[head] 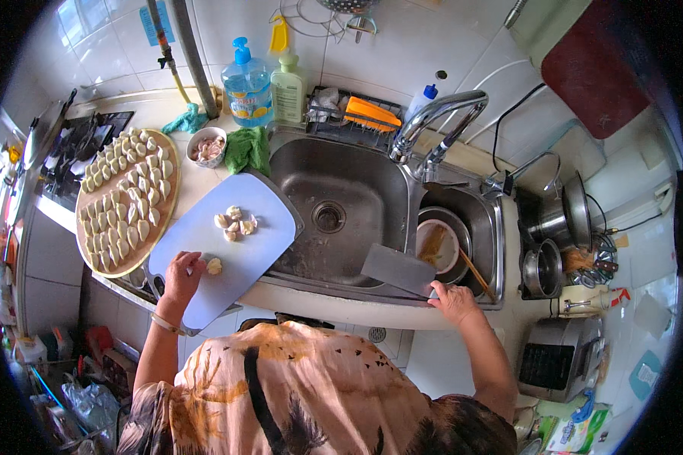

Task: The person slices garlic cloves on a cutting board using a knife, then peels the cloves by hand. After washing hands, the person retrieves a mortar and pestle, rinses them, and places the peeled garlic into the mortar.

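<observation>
My right hand (455, 301) grips the handle of a broad-bladed cleaver (395, 270). Its blade lies out over the front of the large sink basin, pointing left. On the other side, my left hand (183, 277) is over the near-left part of a pale blue cutting board (273, 207), fingers curled; whether they pinch anything is unclear. Just right of those fingertips sits a garlic piece (214, 266). Farther up the board is a cluster of several garlic cloves (234, 223). The board slants across the counter and overlaps the sink's left rim.
A round board (168, 213) bears rows of dumplings beside the gas stove (85, 151). Behind the cutting board stand a bowl of garlic (207, 149) and a green cloth (248, 151). The faucet (427, 122) arches over the sink (287, 165); the smaller basin holds bowls (460, 233) and chopsticks (478, 276).
</observation>
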### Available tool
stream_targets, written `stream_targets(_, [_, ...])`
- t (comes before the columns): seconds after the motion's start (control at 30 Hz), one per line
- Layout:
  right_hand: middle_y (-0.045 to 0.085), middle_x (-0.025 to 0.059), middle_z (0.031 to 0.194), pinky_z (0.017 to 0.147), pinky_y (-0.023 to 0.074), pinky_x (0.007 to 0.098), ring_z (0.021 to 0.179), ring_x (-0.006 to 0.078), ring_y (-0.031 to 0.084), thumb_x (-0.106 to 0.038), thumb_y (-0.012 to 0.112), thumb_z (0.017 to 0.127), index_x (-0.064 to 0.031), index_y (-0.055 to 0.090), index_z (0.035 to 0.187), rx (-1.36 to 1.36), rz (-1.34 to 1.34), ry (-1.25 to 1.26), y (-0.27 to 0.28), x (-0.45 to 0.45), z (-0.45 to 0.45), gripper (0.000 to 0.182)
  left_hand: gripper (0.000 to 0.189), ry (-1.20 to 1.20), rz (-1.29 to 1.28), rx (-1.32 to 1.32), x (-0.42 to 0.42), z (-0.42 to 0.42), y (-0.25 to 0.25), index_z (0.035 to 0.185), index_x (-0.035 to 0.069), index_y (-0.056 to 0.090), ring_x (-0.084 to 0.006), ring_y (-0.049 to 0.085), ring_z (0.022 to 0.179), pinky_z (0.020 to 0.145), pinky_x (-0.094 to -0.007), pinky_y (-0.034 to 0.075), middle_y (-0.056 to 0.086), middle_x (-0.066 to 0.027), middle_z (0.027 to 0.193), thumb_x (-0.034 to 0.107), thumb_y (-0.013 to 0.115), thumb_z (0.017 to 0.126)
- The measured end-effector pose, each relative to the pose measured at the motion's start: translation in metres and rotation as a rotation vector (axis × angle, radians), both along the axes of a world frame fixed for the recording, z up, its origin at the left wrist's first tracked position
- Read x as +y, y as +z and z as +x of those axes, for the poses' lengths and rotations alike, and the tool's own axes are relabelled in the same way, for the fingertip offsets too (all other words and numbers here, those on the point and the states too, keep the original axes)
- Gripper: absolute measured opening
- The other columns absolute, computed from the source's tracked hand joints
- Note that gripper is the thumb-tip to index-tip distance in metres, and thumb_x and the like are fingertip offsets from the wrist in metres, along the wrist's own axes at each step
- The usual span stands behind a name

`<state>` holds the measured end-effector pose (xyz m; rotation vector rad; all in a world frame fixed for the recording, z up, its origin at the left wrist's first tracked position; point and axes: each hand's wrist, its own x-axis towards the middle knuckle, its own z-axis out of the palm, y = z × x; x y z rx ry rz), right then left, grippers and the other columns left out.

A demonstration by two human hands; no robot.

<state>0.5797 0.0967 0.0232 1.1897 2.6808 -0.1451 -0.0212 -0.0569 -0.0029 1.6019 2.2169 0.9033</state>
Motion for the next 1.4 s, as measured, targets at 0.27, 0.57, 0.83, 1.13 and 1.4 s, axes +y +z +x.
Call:
stream_targets(0.27, [0.062, 0.0122, 0.105, 0.083, 0.0463, 0.0464, 0.098, 0.0338, 0.056, -0.019, 0.052, 0.087, -0.0137, 0.057, 0.113, -0.011, -0.239, 0.026, -0.004, 0.021, -0.001, 0.028, 0.020, 0.056, -0.041, -0.114, -0.004, -0.008, -0.010, 0.097, 0.000, 0.067, -0.0223, 0.063, 0.074, 0.070, -0.0318, 0.051, 0.065, -0.0137, 0.090, 0.014, 0.065, 0.082])
stream_targets(0.57, [0.064, 0.0139, 0.088, 0.071, 0.0453, 0.0472, 0.079, 0.0370, 0.061, -0.025, 0.068, 0.077, -0.0084, 0.047, 0.116, 0.000, -0.197, 0.217, 0.018, 0.061, 0.000, 0.047, 0.044, 0.011, -0.201, -0.038, 0.005, 0.022, 0.034, 0.105, 0.005, 0.065, -0.0288, 0.063, 0.084, 0.075, -0.0374, 0.052, 0.063, -0.0126, 0.095, 0.020, 0.078, 0.066])
stream_targets(0.83, [0.067, 0.0123, 0.087, 0.068, 0.0523, 0.0383, 0.078, 0.0274, 0.067, -0.016, 0.056, 0.089, -0.0059, 0.053, 0.114, 0.638, -0.232, 0.013, 0.030, 0.063, -0.132, 0.027, 0.022, -0.042, -0.059, 0.079, 0.008, 0.029, 0.013, 0.079, 0.008, 0.059, -0.0323, 0.059, 0.073, 0.066, -0.0400, 0.049, 0.059, -0.0097, 0.079, 0.019, 0.074, 0.067])
stream_targets(1.13, [0.066, 0.0158, 0.084, 0.061, 0.0530, 0.0338, 0.072, 0.0256, 0.068, -0.017, 0.055, 0.093, -0.0041, 0.057, 0.105, 0.829, -0.975, 0.023, 0.004, -0.002, -0.364, 0.018, 0.025, 0.054, 0.046, 0.005, -0.001, 0.029, 0.011, 0.093, 0.004, 0.063, -0.0257, 0.060, 0.067, 0.062, -0.0352, 0.050, 0.060, -0.0090, 0.074, 0.014, 0.073, 0.072])
stream_targets(1.4, [0.064, 0.0133, 0.074, 0.059, 0.0507, 0.0338, 0.065, 0.0264, 0.065, -0.012, 0.064, 0.086, -0.0033, 0.059, 0.092, 0.935, -0.820, 0.146, -0.012, -0.021, -0.436, 0.012, 0.025, 0.358, 0.105, -1.009, 0.010, 0.042, -0.013, 0.101, -0.001, 0.063, -0.0095, 0.060, 0.074, 0.063, -0.0244, 0.052, 0.066, -0.0059, 0.085, 0.008, 0.074, 0.080])
